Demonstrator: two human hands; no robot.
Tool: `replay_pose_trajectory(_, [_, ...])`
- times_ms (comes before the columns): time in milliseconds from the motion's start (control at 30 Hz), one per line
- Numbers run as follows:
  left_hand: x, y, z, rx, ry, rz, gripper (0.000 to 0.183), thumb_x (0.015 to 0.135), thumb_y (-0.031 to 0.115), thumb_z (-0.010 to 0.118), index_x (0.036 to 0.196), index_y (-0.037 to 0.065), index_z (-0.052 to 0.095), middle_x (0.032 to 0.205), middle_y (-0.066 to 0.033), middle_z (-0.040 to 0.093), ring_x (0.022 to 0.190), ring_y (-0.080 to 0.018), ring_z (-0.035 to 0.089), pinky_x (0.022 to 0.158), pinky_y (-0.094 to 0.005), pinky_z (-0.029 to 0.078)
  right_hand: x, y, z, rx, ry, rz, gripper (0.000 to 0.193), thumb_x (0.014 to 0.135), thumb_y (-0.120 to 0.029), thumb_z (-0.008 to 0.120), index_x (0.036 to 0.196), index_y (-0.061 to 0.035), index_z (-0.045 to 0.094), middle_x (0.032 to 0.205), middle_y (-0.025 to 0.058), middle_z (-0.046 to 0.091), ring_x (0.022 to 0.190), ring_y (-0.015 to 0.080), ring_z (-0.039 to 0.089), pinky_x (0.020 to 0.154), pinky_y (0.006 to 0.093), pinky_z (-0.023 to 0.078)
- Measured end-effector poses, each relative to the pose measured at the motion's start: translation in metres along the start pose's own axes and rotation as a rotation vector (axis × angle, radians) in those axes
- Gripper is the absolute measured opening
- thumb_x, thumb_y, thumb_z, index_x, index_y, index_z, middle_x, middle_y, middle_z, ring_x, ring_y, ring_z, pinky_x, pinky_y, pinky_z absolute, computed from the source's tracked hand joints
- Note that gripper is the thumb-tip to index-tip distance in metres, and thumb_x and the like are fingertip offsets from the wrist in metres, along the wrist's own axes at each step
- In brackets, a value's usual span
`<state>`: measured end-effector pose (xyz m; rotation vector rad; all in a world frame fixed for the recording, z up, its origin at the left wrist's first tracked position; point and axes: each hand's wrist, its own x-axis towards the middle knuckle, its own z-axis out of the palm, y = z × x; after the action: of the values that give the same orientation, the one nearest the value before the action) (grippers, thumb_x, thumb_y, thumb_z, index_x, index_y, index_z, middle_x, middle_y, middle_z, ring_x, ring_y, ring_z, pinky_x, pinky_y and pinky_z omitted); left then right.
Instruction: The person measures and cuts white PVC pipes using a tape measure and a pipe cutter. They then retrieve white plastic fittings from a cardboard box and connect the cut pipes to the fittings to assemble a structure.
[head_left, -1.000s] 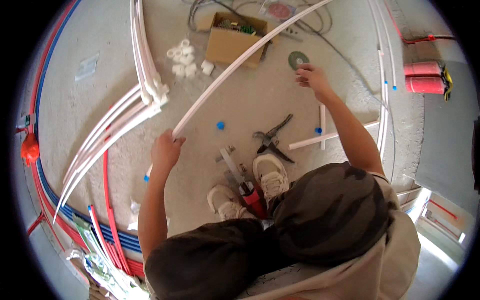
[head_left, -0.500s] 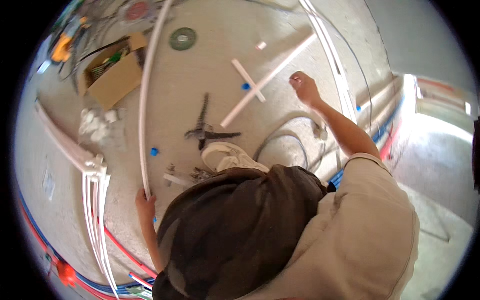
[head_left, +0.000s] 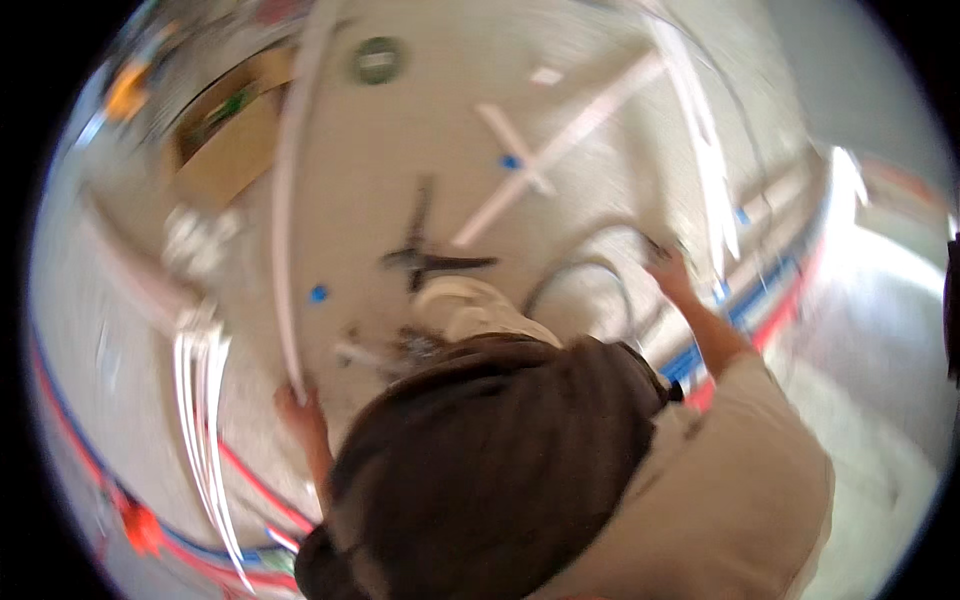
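Note:
My left hand [head_left: 302, 408] is closed around the near end of a long, pale, straight pipe or strip [head_left: 288, 200], which runs away from me across the floor. My right hand [head_left: 675, 278] is low beside a loop of grey cable [head_left: 630, 290]. Motion blurs its fingers, and a small dark shape shows at their tips, so whether it grips anything cannot be made out. Between the hands, just beyond my pale shoe [head_left: 475, 305], lies a black tool with spread arms [head_left: 440, 262]. Two crossed pale strips [head_left: 575, 135] lie farther off.
An open cardboard box [head_left: 225, 150] stands far left, near white fittings [head_left: 195, 240] and a bundle of white strips [head_left: 200, 400]. A green ring-shaped roll [head_left: 377, 60] lies at the back. Blue and red pipes [head_left: 765, 310] run along the right. Small blue pieces [head_left: 319, 293] dot the floor.
My right hand has dropped from above the crossed strips toward me and to the right, beside the cable loop. My left hand stays on the long strip. The view has shifted slightly and blurred.

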<state>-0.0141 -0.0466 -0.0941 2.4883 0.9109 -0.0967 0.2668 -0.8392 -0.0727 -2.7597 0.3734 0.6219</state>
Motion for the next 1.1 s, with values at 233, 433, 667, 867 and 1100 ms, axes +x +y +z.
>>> replay_pose_trajectory(233, [0.002,0.054,-0.068,0.105,-0.085,-0.334,0.036,0.075,0.013,0.082,0.108,0.005,0.068,0.109,-0.0165,0.063,0.113,-0.0365,0.058,0.098,-0.0462,0.046,0.057,-0.177,-0.087,0.453,-0.104,-0.086,0.044,0.092,-0.04,0.069,0.12,-0.0057,0.064,0.092,0.0052,0.063,0.077,0.0164,0.064,0.064,0.0307,0.053])
replay_pose_trajectory(433, [-0.017,0.1,-0.128,-0.616,0.144,-0.331,0.034,0.085,0.015,0.079,0.115,0.003,0.068,0.119,-0.0133,0.066,0.111,-0.0276,0.063,0.098,-0.0405,0.048,0.014,-0.495,-0.089,0.429,-0.775,-0.892,0.054,0.093,-0.042,0.059,0.124,0.0015,0.065,0.105,0.0108,0.069,0.086,0.0188,0.067,0.077,0.0334,0.054])
replay_pose_trajectory(667, [-0.028,0.196,-0.195,-1.322,0.324,-0.133,0.033,0.095,0.006,0.069,0.125,-0.004,0.064,0.11,-0.0113,0.073,0.097,-0.0176,0.07,0.087,-0.0303,0.056,-0.227,-0.719,0.02,-0.024,-0.618,-2.12,0.065,0.081,-0.041,0.081,0.128,-0.0053,0.053,0.102,0.0169,0.07,0.094,0.0377,0.069,0.077,0.0458,0.055])
replay_pose_trajectory(867, [-0.048,0.14,-0.191,-1.365,0.436,-0.3,0.024,0.081,0.002,0.079,0.103,-0.003,0.068,0.092,-0.0068,0.069,0.082,-0.0153,0.064,0.076,-0.0307,0.052,-0.271,-0.73,0.058,-0.189,-0.678,-2.224,0.067,0.086,-0.047,0.075,0.133,-0.005,0.054,0.101,0.0165,0.071,0.089,0.0361,0.072,0.074,0.0437,0.057])
replay_pose_trajectory(1100, [-0.119,0.023,-0.063,-1.464,0.487,-0.858,0.02,0.082,-0.006,0.075,0.089,0.004,0.06,0.083,-0.0055,0.061,0.072,-0.0168,0.06,0.066,-0.0305,0.05,-0.082,-0.73,0.053,-0.605,-0.383,-1.921,0.033,0.096,-0.029,0.06,0.122,-0.0107,0.065,0.119,0.0156,0.061,0.107,0.0362,0.062,0.09,0.0475,0.049])
